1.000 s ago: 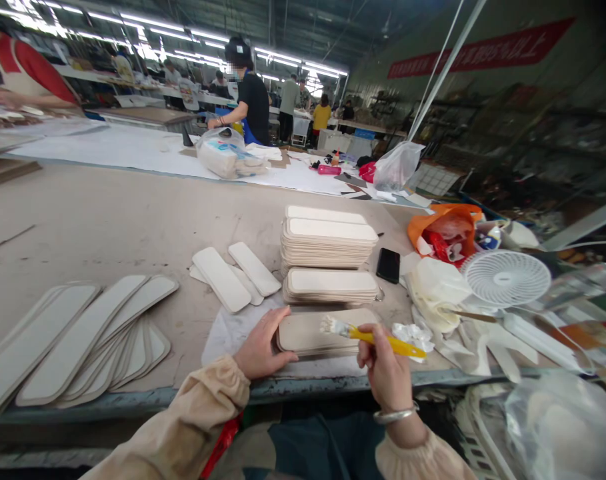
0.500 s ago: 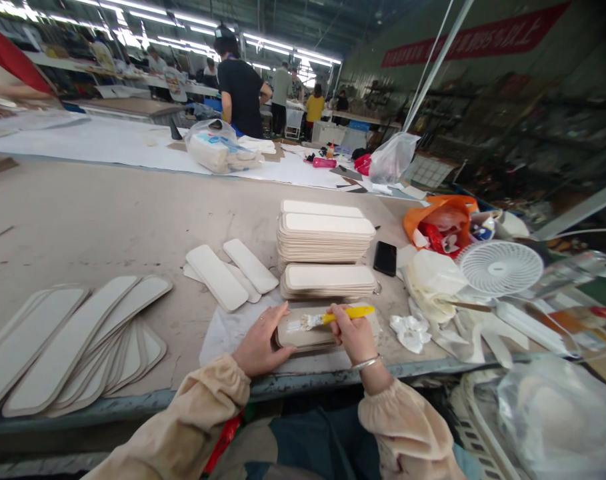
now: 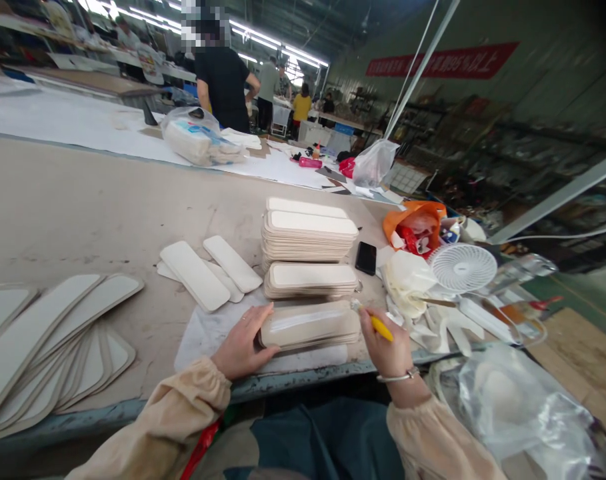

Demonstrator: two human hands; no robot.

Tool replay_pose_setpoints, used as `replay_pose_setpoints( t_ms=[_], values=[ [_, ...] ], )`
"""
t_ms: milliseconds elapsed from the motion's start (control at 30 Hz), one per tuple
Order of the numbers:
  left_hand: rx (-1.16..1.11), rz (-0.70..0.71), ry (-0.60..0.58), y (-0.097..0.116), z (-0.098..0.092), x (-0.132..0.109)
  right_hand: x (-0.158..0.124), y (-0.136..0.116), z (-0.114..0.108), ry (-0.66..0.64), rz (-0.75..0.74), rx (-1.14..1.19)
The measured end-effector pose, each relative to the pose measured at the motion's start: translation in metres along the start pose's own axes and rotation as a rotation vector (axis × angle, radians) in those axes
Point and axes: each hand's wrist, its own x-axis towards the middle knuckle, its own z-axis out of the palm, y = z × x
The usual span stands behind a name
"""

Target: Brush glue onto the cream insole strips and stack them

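Note:
My left hand grips the left end of a low stack of beige rounded strips near the table's front edge, thumb at the front and fingers behind. A whitish wet streak runs along the top strip. My right hand is closed on a yellow-handled brush, its white-smeared tip at the stack's right end. Just behind stand a short stack of white-topped strips and a taller one. White paper shows under the front stack.
Loose white strips lie left of the stacks, and a fan of larger ones at far left. To the right are a black phone, a white fan, an orange bag and scraps. A person in black stands beyond the table.
My right hand has moved the brush rightward, from the middle of the top strip to the stack's right end. The streak is now longer. My left hand keeps its hold; the view has shifted.

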Motion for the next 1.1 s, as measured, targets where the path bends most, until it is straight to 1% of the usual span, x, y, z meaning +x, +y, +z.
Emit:
replay_pose_setpoints(
  t_ms=[67, 133, 200, 267, 333, 367, 400, 433, 533, 567, 633, 700, 800, 867, 900, 967, 1033, 1100],
  values=[
    [0.002, -0.005, 0.001, -0.001, 0.001, -0.001, -0.011, -0.018, 0.009, -0.063, -0.144, -0.116],
    [0.004, -0.02, 0.002, -0.003, 0.002, -0.002, -0.022, -0.041, 0.019, -0.139, -0.245, -0.179],
    [-0.007, -0.031, 0.003, -0.004, 0.003, -0.002, -0.031, -0.065, 0.028, -0.176, -0.3, -0.152],
    [-0.03, -0.028, 0.013, -0.004, 0.003, -0.002, -0.037, -0.089, 0.031, -0.213, -0.324, -0.053],
    [-0.054, -0.015, 0.023, -0.004, 0.003, -0.001, -0.039, -0.108, 0.032, -0.27, -0.309, 0.115],
    [-0.062, -0.011, 0.028, -0.004, 0.003, -0.001, -0.039, -0.115, 0.031, -0.298, -0.268, 0.228],
    [-0.066, -0.011, 0.028, -0.003, 0.003, -0.001, -0.037, -0.12, 0.032, -0.322, -0.195, 0.359],
    [-0.067, -0.014, 0.023, -0.003, 0.002, 0.0, -0.035, -0.124, 0.033, -0.339, -0.088, 0.499],
    [-0.064, -0.038, -0.006, -0.002, 0.002, -0.001, -0.025, -0.124, 0.041, -0.353, 0.293, 0.864],
    [-0.065, -0.047, -0.011, -0.002, 0.002, -0.001, -0.021, -0.121, 0.045, -0.366, 0.383, 0.935],
    [-0.07, -0.06, -0.012, -0.001, 0.001, -0.001, -0.015, -0.111, 0.051, -0.405, 0.472, 0.987],
    [-0.068, -0.067, -0.008, 0.0, 0.0, -0.001, -0.009, -0.096, 0.052, -0.405, 0.495, 0.944],
    [-0.059, -0.069, -0.011, 0.002, -0.001, -0.001, -0.002, -0.073, 0.043, -0.282, 0.499, 0.817],
    [-0.063, -0.065, -0.013, 0.002, -0.001, -0.001, 0.001, -0.066, 0.037, -0.225, 0.504, 0.796],
    [-0.069, -0.061, -0.012, 0.002, -0.001, -0.001, 0.001, -0.067, 0.035, -0.225, 0.51, 0.826],
    [-0.079, -0.052, -0.011, 0.002, -0.001, 0.0, 0.0, -0.076, 0.038, -0.273, 0.524, 0.943],
    [-0.087, -0.046, -0.01, 0.001, -0.001, 0.0, -0.002, -0.091, 0.048, -0.349, 0.533, 1.049],
    [-0.096, -0.052, -0.01, 0.0, -0.001, 0.0, -0.003, -0.103, 0.061, -0.401, 0.537, 1.078]
  ],
)
